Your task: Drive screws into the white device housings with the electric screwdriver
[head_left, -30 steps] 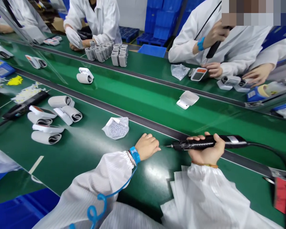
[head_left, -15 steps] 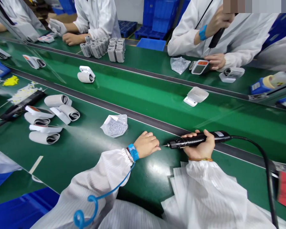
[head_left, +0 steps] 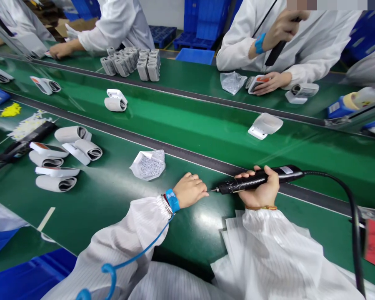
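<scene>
My right hand (head_left: 262, 189) is wrapped round a black electric screwdriver (head_left: 253, 181), whose thin tip points left. My left hand (head_left: 190, 191), with a blue wrist strap, rests over the green table with its fingers curled together. Its fingertips are close to the screwdriver's tip; whether they hold something small there cannot be made out. Behind my left hand lies an open plastic bag of small screws (head_left: 148, 165). Several white devices with rolled grey cuffs (head_left: 58, 183) sit in a group further left.
A green conveyor belt (head_left: 181, 121) carries several cuffed devices. Across it, a person holds a screwdriver (head_left: 276, 52) over a device; another reaches left beside stacked cuffs (head_left: 123, 62). A second black screwdriver (head_left: 28, 141) lies at left. White sheets (head_left: 231, 241) lie near my right sleeve.
The devices on the belt have moved slightly right. The person across at left has reached further left, and the one at right has tilted the device. My hands have hardly moved.
</scene>
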`<act>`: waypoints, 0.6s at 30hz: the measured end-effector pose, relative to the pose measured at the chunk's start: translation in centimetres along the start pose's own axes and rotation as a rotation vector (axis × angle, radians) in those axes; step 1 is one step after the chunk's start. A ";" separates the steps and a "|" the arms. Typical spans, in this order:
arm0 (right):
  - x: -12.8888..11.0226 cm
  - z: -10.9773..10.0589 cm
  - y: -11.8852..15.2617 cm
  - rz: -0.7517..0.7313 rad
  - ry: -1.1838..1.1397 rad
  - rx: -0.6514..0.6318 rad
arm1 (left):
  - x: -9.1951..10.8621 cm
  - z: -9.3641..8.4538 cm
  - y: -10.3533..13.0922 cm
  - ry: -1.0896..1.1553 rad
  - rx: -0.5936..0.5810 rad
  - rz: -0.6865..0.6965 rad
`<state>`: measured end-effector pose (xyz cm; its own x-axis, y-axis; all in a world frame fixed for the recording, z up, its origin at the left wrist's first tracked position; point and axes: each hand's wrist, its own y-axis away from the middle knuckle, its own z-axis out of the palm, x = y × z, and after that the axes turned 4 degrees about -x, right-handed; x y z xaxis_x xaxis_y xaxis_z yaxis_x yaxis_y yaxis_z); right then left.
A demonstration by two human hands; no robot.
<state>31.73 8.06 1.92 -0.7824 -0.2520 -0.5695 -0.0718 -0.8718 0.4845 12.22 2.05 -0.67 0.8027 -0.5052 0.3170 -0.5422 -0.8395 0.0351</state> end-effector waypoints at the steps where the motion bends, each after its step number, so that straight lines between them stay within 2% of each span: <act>1: 0.0 0.1 0.2 -0.006 -0.002 -0.008 | 0.0 0.0 0.0 -0.001 -0.006 -0.004; 11: 0.2 0.7 1.1 -0.003 0.039 -0.099 | 0.1 -1.1 0.3 0.003 -0.118 0.004; 18: 0.5 0.8 0.8 0.043 0.037 -0.096 | 0.0 -1.3 0.2 0.047 -0.122 0.001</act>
<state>30.79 7.55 2.58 -0.7597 -0.3042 -0.5747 0.0221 -0.8954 0.4446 11.75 2.15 0.60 0.7913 -0.4934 0.3610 -0.5712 -0.8071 0.1490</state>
